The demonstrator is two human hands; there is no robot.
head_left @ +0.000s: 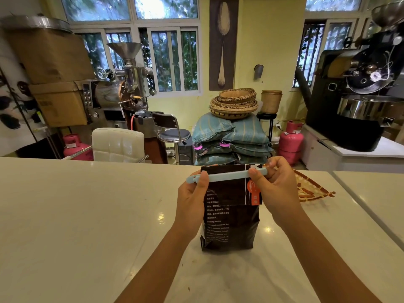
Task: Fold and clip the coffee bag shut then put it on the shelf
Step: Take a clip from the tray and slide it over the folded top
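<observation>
A dark brown coffee bag (229, 221) with white print and an orange label stands upright on the white counter (87, 215). Its top is folded over. A long pale blue clip (227, 176) lies across the fold, near the bag's top edge. My left hand (192, 197) pinches the clip's left end with thumb on the front. My right hand (275, 189) grips the clip's right end, fingers wrapped behind the bag. Both hands hold the clip level against the bag. No shelf shows in this view.
A woven tray (310, 189) lies on the counter just right of the bag, partly behind my right hand. Beyond the counter stand a white chair (115, 143), stacked sacks (231, 136), pink gas cylinders (290, 141) and coffee roasters (360, 88).
</observation>
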